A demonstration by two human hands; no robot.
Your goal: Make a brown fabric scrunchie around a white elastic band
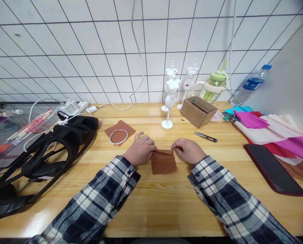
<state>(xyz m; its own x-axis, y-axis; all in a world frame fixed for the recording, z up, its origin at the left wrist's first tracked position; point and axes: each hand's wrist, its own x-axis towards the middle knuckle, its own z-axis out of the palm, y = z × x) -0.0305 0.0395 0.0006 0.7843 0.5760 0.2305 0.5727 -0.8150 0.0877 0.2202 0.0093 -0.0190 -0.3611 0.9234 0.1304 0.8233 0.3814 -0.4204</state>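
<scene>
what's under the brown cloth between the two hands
Wooden tabletop shows around the brown cloth, whose far edge looks folded, with the left hand and right hand at its far corners. Whatever lies directly beneath is covered, so I can't tell.

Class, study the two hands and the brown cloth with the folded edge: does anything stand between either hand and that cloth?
Nothing visible does. The left hand is at the left end of the cloth's fold, the right hand at its right end. The snips lie off to the side.
</scene>
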